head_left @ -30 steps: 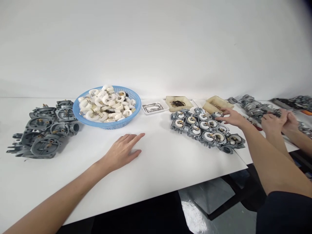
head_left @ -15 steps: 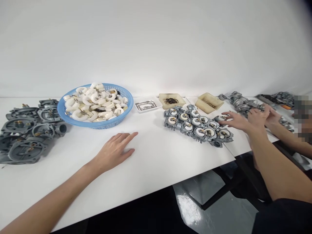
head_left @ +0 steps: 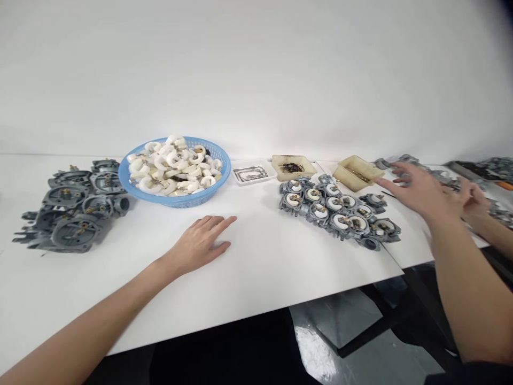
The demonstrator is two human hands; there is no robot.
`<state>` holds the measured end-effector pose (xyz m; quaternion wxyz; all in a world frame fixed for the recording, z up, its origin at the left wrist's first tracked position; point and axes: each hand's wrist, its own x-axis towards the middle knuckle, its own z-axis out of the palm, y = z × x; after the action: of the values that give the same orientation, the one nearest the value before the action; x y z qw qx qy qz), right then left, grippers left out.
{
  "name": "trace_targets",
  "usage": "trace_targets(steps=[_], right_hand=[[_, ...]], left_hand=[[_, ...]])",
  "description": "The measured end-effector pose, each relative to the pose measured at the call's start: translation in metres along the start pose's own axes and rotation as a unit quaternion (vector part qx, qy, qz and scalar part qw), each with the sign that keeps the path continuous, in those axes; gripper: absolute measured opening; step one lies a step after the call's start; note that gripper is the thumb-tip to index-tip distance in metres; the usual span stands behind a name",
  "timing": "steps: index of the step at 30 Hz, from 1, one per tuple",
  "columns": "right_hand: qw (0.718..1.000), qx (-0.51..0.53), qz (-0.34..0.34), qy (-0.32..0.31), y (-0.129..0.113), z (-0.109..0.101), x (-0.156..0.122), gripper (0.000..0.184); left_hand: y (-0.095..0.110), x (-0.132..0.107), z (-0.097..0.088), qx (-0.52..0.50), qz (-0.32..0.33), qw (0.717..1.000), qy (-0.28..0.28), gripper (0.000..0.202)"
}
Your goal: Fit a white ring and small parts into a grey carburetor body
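My left hand (head_left: 199, 241) lies flat on the white table (head_left: 256, 267), fingers stretched out, holding nothing, just in front of a blue basket (head_left: 176, 199) heaped with white ring-shaped parts. My right hand (head_left: 412, 184) hovers with fingers spread above the table's right end, to the right of a cluster of grey carburetor bodies with white floats (head_left: 340, 211) and beside a beige tray (head_left: 358, 172). It holds nothing that I can see.
A pile of dark grey carburetor bodies (head_left: 74, 208) sits at the far left. A small white tray (head_left: 253, 174) and a second beige tray (head_left: 292, 167) stand at the back. Another person's hand (head_left: 471, 200) works over more metal parts (head_left: 497, 168) at the right.
My right hand has lifted off the carburetor cluster and moved right and up toward the beige tray. My left hand has stayed flat in place. The view has shifted a little.
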<state>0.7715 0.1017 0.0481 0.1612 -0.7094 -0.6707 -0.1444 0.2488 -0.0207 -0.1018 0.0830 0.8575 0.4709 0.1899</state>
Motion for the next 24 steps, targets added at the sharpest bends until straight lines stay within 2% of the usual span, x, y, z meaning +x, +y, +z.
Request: trace_targets(steps=[3, 5, 8, 10, 13, 15, 18, 24], right_hand=[[0.977, 0.17, -0.125, 0.01, -0.073, -0.012, -0.016, 0.056], [0.945, 0.196, -0.262, -0.025, -0.13, -0.005, -0.037, 0.048], [0.892, 0.146, -0.425, -0.059, -0.204, 0.03, -0.072, 0.036], [0.852, 0.133, -0.495, -0.103, -0.235, 0.061, -0.088, 0.031], [0.839, 0.153, -0.508, -0.119, -0.254, 0.099, -0.1, 0.026], [0.843, 0.187, -0.49, -0.117, -0.253, 0.111, -0.102, 0.026], [0.843, 0.216, -0.474, -0.133, -0.247, 0.113, -0.102, 0.025], [0.839, 0.208, -0.48, -0.15, -0.242, 0.111, -0.105, 0.028]], left_hand=[[0.003, 0.001, -0.002, 0.0, 0.004, 1.0, -0.001, 0.055], [0.003, 0.003, -0.004, -0.003, 0.007, 1.0, 0.003, 0.055], [0.001, 0.005, -0.004, -0.025, 0.013, 0.999, 0.017, 0.045], [-0.002, 0.006, -0.004, -0.05, 0.009, 0.998, 0.037, 0.033], [-0.006, 0.006, -0.002, -0.065, -0.001, 0.996, 0.061, 0.025], [-0.007, 0.006, -0.002, -0.058, -0.001, 0.997, 0.057, 0.023], [-0.004, 0.005, -0.002, -0.029, 0.002, 0.999, 0.04, 0.023], [0.003, 0.005, -0.006, 0.02, 0.006, 1.0, 0.014, 0.026]])
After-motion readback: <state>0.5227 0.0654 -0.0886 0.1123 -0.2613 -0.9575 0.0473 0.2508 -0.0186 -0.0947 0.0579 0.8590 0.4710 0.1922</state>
